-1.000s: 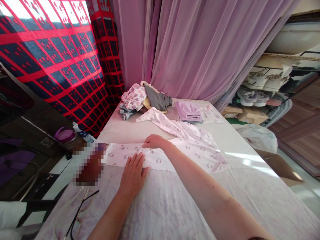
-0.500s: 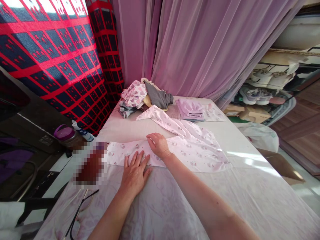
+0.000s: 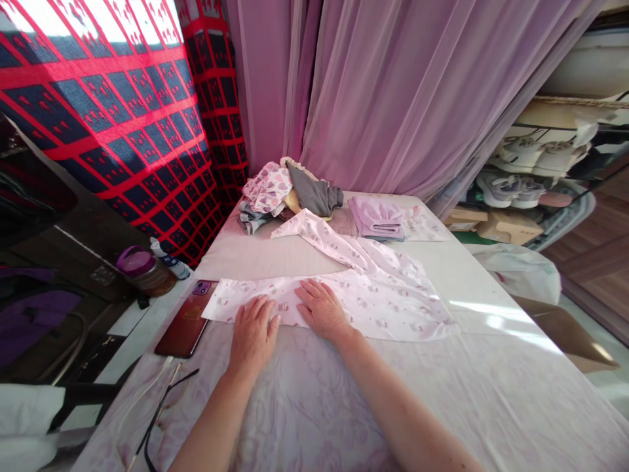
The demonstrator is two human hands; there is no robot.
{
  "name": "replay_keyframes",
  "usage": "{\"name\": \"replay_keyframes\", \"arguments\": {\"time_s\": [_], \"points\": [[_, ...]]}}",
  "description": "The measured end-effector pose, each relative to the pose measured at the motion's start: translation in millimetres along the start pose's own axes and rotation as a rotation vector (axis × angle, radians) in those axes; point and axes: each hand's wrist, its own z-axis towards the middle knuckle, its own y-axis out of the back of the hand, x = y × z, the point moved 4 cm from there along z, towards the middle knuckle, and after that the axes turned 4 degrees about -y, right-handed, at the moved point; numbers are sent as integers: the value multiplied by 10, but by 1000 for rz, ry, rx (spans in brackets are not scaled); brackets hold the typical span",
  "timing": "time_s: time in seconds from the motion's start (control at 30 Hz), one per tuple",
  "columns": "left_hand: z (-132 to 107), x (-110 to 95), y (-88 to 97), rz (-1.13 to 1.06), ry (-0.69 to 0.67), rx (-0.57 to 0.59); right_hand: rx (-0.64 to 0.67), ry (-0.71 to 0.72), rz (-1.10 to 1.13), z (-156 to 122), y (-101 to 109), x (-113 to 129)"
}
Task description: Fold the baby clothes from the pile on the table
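A pair of pale pink printed pants lies spread on the covered table. One leg runs left toward me, the other angles away to the back. My left hand rests palm down on the near leg's front edge, fingers spread. Farther right, my right hand lies flat on the same leg with its fingers stretched out. Neither hand grips the cloth. A dark red phone lies just left of the leg's cuff.
Heaped clothes sit at the back, with folded lilac clothing to their right. Eyeglasses and a cable lie front left. Beyond the left edge stands a purple-lidded jar. An open cardboard box is at right.
My right hand has turned from its raised edge to lie flat on the pant leg. My left hand has shifted slightly left, toward the cuff.
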Motion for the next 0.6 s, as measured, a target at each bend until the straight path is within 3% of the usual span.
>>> {"name": "replay_keyframes", "arguments": {"time_s": [0.2, 0.4, 0.5, 0.6], "points": [[187, 180, 181, -31, 44, 95, 8, -25, 21, -31, 34, 7], [566, 730, 592, 269, 290, 111, 7, -32, 32, -30, 31, 9], [697, 985, 658, 386, 363, 232, 12, -37, 41, -28, 31, 11], [752, 1086, 619, 388, 351, 367, 12, -41, 50, -28, 41, 13]]}}
